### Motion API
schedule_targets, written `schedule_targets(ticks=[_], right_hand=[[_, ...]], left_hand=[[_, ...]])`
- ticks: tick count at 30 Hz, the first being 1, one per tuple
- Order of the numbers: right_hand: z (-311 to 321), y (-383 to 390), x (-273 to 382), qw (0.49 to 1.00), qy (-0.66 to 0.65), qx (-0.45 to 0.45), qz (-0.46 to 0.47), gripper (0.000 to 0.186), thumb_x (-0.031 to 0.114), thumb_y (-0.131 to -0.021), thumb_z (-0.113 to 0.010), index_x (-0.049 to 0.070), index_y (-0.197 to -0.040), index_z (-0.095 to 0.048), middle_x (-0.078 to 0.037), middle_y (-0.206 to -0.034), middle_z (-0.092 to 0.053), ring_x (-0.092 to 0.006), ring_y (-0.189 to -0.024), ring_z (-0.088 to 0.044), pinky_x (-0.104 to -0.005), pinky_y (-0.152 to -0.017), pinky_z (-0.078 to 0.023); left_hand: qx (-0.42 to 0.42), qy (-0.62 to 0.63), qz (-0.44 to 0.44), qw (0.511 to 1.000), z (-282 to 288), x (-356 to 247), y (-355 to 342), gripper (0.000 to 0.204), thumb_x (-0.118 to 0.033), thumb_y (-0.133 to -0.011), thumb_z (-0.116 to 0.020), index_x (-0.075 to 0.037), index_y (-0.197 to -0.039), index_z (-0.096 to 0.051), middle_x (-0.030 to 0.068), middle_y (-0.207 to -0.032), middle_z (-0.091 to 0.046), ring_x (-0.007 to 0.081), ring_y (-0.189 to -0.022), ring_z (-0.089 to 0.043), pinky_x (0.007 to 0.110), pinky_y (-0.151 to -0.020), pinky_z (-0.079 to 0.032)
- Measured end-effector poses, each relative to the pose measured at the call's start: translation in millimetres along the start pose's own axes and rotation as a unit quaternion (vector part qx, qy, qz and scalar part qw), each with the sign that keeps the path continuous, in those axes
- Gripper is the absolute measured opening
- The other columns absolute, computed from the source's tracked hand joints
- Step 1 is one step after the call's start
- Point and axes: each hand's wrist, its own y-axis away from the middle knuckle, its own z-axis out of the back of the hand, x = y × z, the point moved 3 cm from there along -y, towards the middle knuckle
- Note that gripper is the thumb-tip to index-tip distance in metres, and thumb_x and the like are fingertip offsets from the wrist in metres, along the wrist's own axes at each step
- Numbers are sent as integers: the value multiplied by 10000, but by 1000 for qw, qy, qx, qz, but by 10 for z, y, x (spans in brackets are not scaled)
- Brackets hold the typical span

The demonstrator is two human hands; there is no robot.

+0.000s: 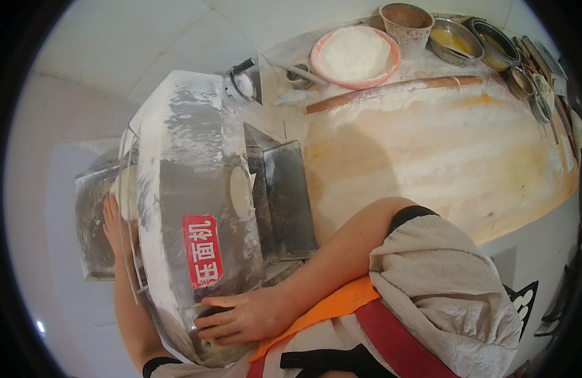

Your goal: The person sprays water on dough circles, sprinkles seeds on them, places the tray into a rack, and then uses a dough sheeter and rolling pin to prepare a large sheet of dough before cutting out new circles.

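A flour-dusted metal dough sheeter (196, 170) with a red label stands at the left. My left hand (116, 227) is on its far left side, fingers stretched out by a pale lump of dough (123, 189) above the feed tray (96, 220); a wire guard partly covers both. At the machine's near end lies my right hand (243, 318), fingers spread on the metal beside a small round knob (208, 344). A pale rounded piece of dough (242, 192) shows at the machine's right side, above the dark outlet tray (289, 195).
Right of the machine spreads a floury wooden board (442, 164) with a long rolling pin (391, 92). Behind it stand a pink bowl of flour (355, 57), a bucket (406, 28), and metal bowls with yellow liquid (454, 42). Ladles (540, 107) lie at the far right.
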Motion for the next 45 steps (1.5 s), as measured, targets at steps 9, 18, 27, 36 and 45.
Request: schedule_targets(ticks=[9,18,27,36,45], right_hand=[[54,156,-282,988,-153,25,-2,394,185,-925,-489,-3,-1271,-520,-203,-1430,-402,-353,-1405,-256,-519,-1155,-147],[478,2039,-1735,704,61,-406,-580,541,264,-894,-564,-52,-1318,-451,-260,-1362,-457,-386,-1290,-417,-413,-1078,-330],[-95,2828,-2397,567,-182,-351,-722,620,337,-856,-626,-28,-1330,-464,-244,-1259,-564,-323,-1144,-566,-361,-948,-444],[127,2733,-2264,588,-64,-279,-756,520,313,-735,-722,35,-1153,-590,-229,-1064,-645,-352,-999,-628,-414,-862,-494],[545,3225,-1693,605,-66,-254,-751,538,192,-693,-740,20,-1182,-594,-144,-1033,-666,-259,-898,-651,-371,-808,-512]], left_hand=[[-66,94,-37,993,-97,-203,54,625,-408,-949,-465,-182,-1497,-269,76,-1573,-184,274,-1453,-149,584,-1111,-69],[-75,8,-91,993,3,-515,144,748,-398,-913,-520,-146,-1515,-154,76,-1568,-197,243,-1460,-134,528,-1132,-17],[-52,64,-51,995,-169,-469,48,665,-344,-922,-500,-91,-1484,-252,103,-1535,-277,261,-1431,-231,456,-1151,-85],[-43,101,-87,990,24,-566,77,580,-286,-924,-507,-86,-1445,-350,120,-1522,-301,284,-1417,-261,437,-1152,-140],[-78,67,35,994,1170,-145,755,510,-112,-880,-606,-48,-1367,-471,150,-1475,-382,315,-1379,-333,405,-1105,-299]])
